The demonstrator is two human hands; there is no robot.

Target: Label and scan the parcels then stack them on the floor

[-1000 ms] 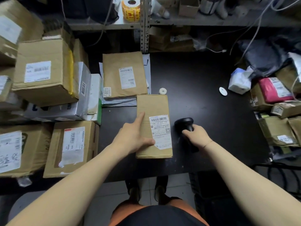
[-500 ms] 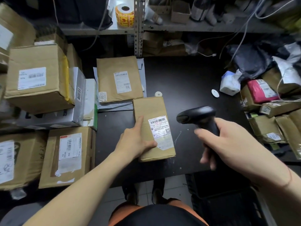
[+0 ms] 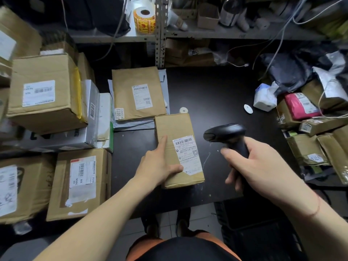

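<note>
Lifted scanner [image 3: 226,134], clenched in right grip [image 3: 263,166], faces parcel [image 3: 175,129] under released, flat left grip [image 3: 158,166] beside boxes [image 3: 43,95].

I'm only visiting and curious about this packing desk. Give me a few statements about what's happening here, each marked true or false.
1. The right hand grips a black scanner. True.
2. The left hand lifts the brown parcel into the air. False: the parcel lies flat on the black table, with the hand resting on it.
3. That parcel has no label. False: a white barcode label is stuck on its top.
4. A roll of yellow stickers stands on the shelf at the back. True.
5. A pink parcel lies on the person's left. False: the pink parcel is in the pile on the right.
</note>
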